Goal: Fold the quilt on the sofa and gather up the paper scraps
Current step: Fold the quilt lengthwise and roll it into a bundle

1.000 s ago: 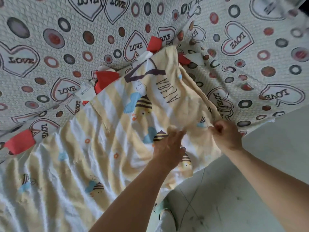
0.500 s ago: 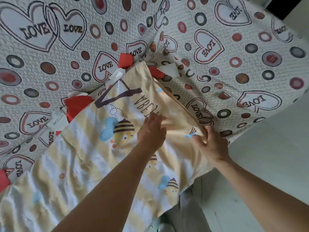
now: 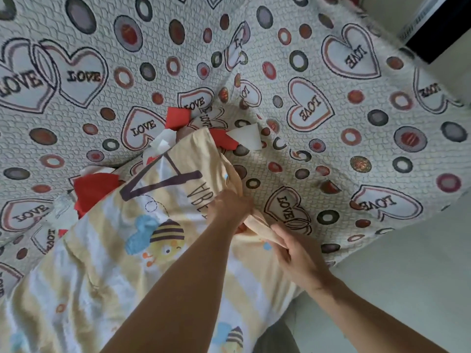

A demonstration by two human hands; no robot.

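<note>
A yellow and white striped quilt [image 3: 107, 263] with bee prints lies on the sofa, reaching from the lower left up to the middle. My left hand [image 3: 233, 203] presses on the quilt's right edge, fingers closed around the fabric. My right hand [image 3: 297, 253] pinches the same edge a little lower. Red paper scraps [image 3: 94, 189] and white paper scraps [image 3: 246, 136] lie along the quilt's upper edge, partly tucked under it.
The sofa [image 3: 356, 149] wears a white cover printed with LOVE hearts and circles. Its front edge runs at the right, with pale floor [image 3: 407, 289] beyond. A dark object [image 3: 443, 29] sits at the top right corner.
Both hands have moved up along the quilt's right edge, the left one farther toward the corner. The view has shifted closer to the sofa.
</note>
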